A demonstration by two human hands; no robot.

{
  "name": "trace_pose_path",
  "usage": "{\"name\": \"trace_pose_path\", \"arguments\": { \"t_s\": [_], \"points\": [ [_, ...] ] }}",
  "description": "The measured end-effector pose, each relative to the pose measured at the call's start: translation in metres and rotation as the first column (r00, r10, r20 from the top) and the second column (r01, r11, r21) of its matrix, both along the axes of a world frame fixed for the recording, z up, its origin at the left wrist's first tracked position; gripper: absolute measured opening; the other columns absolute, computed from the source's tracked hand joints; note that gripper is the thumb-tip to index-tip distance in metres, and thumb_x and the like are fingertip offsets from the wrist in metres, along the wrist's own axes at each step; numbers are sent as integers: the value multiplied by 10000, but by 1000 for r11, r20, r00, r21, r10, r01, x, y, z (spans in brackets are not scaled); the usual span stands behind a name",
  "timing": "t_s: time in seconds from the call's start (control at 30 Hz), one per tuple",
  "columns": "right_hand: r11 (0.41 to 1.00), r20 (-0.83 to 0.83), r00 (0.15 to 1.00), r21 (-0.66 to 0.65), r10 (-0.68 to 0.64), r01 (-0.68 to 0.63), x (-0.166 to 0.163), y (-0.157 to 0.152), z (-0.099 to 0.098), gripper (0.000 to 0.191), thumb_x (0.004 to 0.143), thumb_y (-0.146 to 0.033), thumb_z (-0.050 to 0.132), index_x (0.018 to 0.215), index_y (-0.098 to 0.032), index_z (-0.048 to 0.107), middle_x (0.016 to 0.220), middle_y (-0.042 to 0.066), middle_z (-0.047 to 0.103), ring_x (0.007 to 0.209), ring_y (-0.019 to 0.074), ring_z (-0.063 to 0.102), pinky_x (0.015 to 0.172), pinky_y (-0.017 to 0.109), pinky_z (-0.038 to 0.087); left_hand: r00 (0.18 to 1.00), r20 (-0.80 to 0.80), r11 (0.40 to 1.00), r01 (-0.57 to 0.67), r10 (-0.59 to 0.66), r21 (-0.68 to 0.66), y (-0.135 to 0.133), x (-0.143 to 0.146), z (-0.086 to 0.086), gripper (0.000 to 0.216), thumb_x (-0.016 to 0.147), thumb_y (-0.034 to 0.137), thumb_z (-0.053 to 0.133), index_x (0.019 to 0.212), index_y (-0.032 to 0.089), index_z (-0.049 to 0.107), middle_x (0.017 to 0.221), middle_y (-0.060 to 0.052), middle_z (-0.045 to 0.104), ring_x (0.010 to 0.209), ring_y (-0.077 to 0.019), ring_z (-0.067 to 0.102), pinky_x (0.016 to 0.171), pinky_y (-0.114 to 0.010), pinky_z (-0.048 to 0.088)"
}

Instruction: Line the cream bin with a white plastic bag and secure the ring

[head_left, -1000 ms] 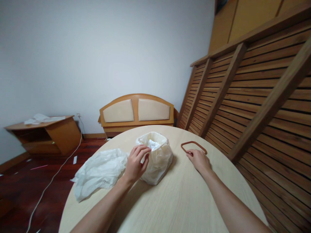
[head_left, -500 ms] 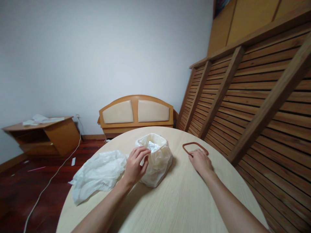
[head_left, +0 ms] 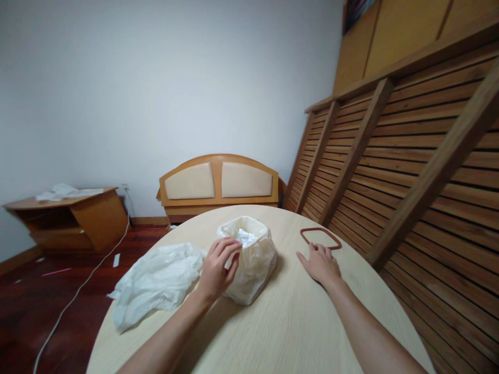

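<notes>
Item, hands, 2: standing well apart above the pale round desk (head_left: 280,332), with bare wood showing between them.

Item, left hand (head_left: 218,265): curving its fingers at the near left rim of the container, thumb and fingers showing a gap; whether it is gripping the rim, I cannot tell.

Item, right hand (head_left: 322,264): lying palm down, fingers spreading forward, thumb pointing out toward the left hand, clamped on nothing visible.

Item, container (head_left: 253,272), 1, wrapped in a whitish translucent liner: standing upright just right of the left hand, between the 2 hands and nearer the left. A crumpled silvery piece (head_left: 246,237) is showing within its mouth, just beyond the left fingertips.

Item, brown frame (head_left: 312,229), 1, thin, angular, open in the middle: lying flat just ahead of the right hand, whose fingertips are covering part of its near edge.

Item, white plastic bag (head_left: 159,280), 1, crumpled: spreading out flat just left of the left hand, its far left corner overhanging the desk edge.

Surroundings: a headboard (head_left: 217,179) with 2 cream panels is standing ahead of both hands; a slatted wooden panel (head_left: 413,171) is leaning to the right of the right hand; a low cabinet (head_left: 99,215) is standing well left of the left hand.
</notes>
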State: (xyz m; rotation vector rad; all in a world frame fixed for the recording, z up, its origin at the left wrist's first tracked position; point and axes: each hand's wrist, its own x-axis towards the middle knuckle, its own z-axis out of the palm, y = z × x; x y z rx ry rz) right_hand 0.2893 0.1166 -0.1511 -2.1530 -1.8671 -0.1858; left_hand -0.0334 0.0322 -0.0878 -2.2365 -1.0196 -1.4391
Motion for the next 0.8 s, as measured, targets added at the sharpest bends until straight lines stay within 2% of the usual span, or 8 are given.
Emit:
{"name": "trace_pose_path", "arguments": {
  "t_s": [0.1,0.23,0.27,0.37,0.47,0.57,0.67,0.8],
  "points": [
    [996,-79,995,73,58,-52,-3,4,-2,636,971,-462,502,1450,-43,502,1425,249,537,1300,421,479,1002,540,445,999,31,999,-12,11,33,3,1,-3,264,964,159,588,1217,223,628,1094,-75,681,1080,-213,613,963,-384,541],
    [941,-175,944,246,280,-234,-17,4,6,497,993,-431,468,1369,-126,580,1421,169,574,1324,336,476,1057,482,447,997,74,1000,18,-17,-5,7,-1,-6,189,965,194,607,1145,223,655,1088,-69,681,1075,-206,621,983,-377,529],
    [903,-188,916,325,354,-282,-22,2,11,465,995,-428,467,1338,-141,597,1389,153,600,1303,317,496,1069,472,444,995,96,999,32,-30,-27,7,-2,-6,146,965,200,607,1100,219,659,1080,-69,684,1076,-207,627,989,-377,526],
    [715,-191,788,580,585,-390,-39,-12,30,366,994,-396,489,1244,-165,623,1252,137,669,1196,294,566,1062,494,452,983,168,993,89,-74,-84,9,-4,-6,88,973,208,588,1032,209,654,1076,-78,693,1102,-212,644,1008,-384,525],
    [588,-132,700,663,702,-464,-54,-32,48,325,1003,-351,506,1274,-193,594,1237,118,669,1184,272,577,1054,485,461,967,225,977,154,-118,-149,11,-6,-7,115,985,214,561,1053,208,653,1135,-95,700,1170,-221,643,1049,-407,515],
    [498,-31,646,667,762,-555,-62,-48,57,362,1001,-331,539,1346,-226,571,1310,108,635,1241,267,549,1075,480,449,959,248,962,189,-138,-196,12,-6,-8,146,995,231,543,1080,211,660,1219,-109,696,1234,-230,628,1083,-431,500],
    [469,32,627,635,778,-614,-66,-52,57,347,1003,-309,549,1342,-254,601,1343,98,619,1262,264,537,1070,476,458,969,223,963,156,-106,-222,15,-5,-10,207,1005,240,526,1141,226,681,1318,-114,663,1295,-242,595,1099,-451,492],
    [496,45,664,628,746,-600,-67,-49,54,375,1010,-273,526,1377,-252,597,1382,110,596,1291,270,516,1085,496,453,982,186,976,38,3,-214,18,-2,-13,316,1010,216,497,1279,268,654,1391,-119,602,1268,-239,607,1028,-440,544]
  ]
}}
